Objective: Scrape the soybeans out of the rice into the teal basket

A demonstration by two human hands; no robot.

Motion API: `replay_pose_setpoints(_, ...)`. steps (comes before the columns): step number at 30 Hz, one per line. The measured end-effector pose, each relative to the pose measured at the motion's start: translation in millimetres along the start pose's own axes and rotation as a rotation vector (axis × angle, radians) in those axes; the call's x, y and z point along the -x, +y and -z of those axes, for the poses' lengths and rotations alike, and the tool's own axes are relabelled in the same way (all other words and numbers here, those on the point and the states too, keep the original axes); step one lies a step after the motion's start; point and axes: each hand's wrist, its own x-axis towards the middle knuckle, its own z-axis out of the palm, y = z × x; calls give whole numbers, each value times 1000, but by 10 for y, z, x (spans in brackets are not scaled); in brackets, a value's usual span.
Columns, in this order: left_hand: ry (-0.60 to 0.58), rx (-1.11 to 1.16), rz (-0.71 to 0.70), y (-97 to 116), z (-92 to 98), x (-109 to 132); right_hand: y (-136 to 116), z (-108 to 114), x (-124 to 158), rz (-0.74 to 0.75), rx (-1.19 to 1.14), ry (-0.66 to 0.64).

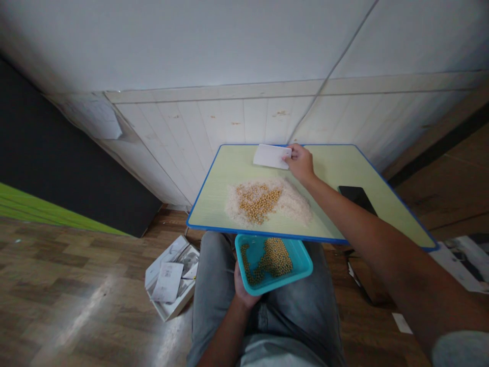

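My right hand (pixel 301 163) pinches the right end of a flat white card (pixel 269 156) near the table's far edge. On the pale yellow table (pixel 324 224) in front of it lies a spread of white rice (pixel 294 201), with round yellow beans (pixel 262 204), soybeans by their look, mixed in on the left. Below the table's near edge, my left hand (pixel 244 290) grips a turquoise plastic tray (pixel 277 286) over my lap. More yellow beans (pixel 278 256) lie inside, heaped to the right, with others along the left wall. The left fingers are partly hidden under the tray.
A dark phone (pixel 357 196) lies on the table's right side, partly behind my right forearm. An opened white box (pixel 171 278) with papers stands on the wooden floor (pixel 76 290) to the left. The panelled wall (pixel 229 120) rises directly behind the blue-rimmed table.
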Motion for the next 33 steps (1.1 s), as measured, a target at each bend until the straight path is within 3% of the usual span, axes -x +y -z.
replay_pose_setpoints(5,-14,-29,-23,18,-43,-6,163,148,-247,-84,177,254)
replay_pose_setpoints(10,-38,0,-16,26,-74,-28,250,207,-294,-124,267,263)
replay_pose_setpoints(13,-58,14,-17,26,-53,-40,197,65,-266,-99,226,172)
replay_pose_setpoints(15,-62,16,-11,22,-21,-43,127,-91,-227,-92,111,0)
replay_pose_setpoints(24,3,-28,18,-18,141,-7,-275,-711,-13,-56,-98,-442)
replay_pose_setpoints(28,-22,-11,23,5,125,-12,-388,-787,54,-38,-150,-624)
replay_pose_setpoints(33,121,-39,22,-2,107,0,-433,-641,67,-29,-181,-727)
